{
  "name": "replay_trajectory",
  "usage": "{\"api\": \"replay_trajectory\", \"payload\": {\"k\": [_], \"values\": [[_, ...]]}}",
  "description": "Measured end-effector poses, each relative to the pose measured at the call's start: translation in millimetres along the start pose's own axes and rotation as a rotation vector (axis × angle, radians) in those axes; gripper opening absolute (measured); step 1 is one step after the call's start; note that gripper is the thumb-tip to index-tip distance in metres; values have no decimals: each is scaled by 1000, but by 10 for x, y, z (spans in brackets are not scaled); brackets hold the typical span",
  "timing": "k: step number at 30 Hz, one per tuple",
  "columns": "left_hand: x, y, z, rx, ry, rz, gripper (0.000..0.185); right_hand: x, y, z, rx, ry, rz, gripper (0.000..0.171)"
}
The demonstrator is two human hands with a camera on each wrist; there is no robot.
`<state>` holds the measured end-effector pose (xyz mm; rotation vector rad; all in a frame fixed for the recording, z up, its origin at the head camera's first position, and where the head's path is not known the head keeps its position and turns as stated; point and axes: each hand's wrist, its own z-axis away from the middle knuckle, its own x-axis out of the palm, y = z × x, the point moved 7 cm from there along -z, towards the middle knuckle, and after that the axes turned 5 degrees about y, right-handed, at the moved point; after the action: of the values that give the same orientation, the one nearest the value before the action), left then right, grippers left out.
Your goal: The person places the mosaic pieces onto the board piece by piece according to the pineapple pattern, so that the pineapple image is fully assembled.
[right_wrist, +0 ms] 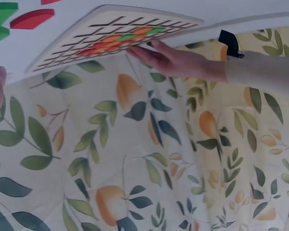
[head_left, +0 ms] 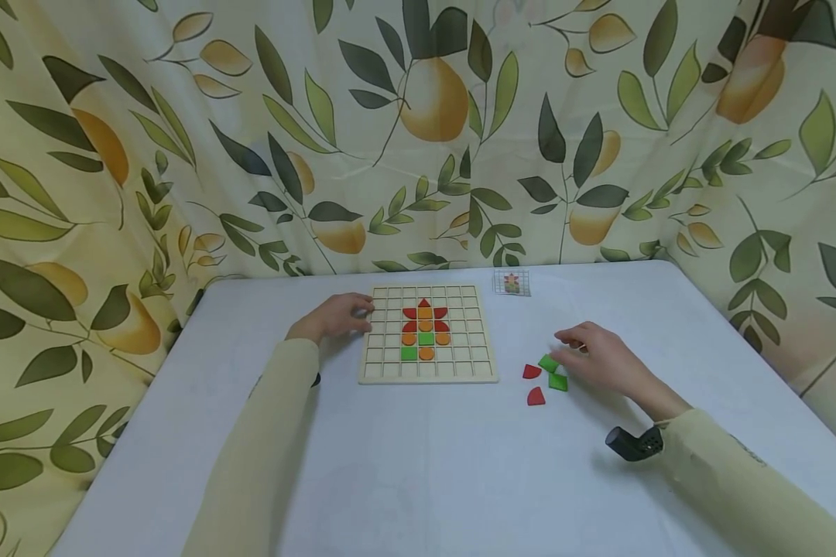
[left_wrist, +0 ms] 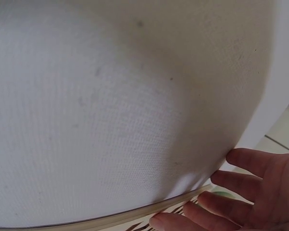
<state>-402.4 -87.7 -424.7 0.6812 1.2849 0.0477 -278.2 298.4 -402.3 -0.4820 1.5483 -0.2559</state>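
A white table [head_left: 418, 464] carries a wooden grid board [head_left: 428, 373], loose red and green pieces [head_left: 545, 377], and a small card [head_left: 512, 282].

Soft, even light fills the head view, with only faint shadows under the arms on the white table [head_left: 418, 464] and curved edges from a wide lens. Both wrist views are dimmer, slightly soft, the right one upside down

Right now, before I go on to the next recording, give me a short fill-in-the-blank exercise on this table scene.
1. The left hand rests at the ____ edge of the wooden grid board.
2. The right hand touches a loose ____ piece.
3. Loose on the white table lie two green and two ____ pieces.

Missing words: left; green; red
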Motion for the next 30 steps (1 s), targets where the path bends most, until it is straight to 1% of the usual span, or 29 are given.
{"api": "replay_trajectory", "payload": {"k": [6, 10, 13, 17, 23, 30], "values": [[-5, -16, -13, -14, -3, 8, 42, 31, 86, 45, -35, 4, 10, 45], [-6, -11, -9, -12, -6, 11, 42, 78, 87, 51, -62, 2, 19, 44], [-4, -7, -3, -14, -9, 14, 42, 95, 75, 52, -66, 9, 14, 43], [2, -17, 6, -31, -14, 24, 43, 115, 42, 59, -84, 20, -1, 38], [8, -4, 15, -6, -10, 19, 45, 157, 22, 51, -115, 18, -9, 27], [-8, 21, 10, 24, -10, -6, 46, 162, 44, -1, -112, 7, -2, 26]]}}
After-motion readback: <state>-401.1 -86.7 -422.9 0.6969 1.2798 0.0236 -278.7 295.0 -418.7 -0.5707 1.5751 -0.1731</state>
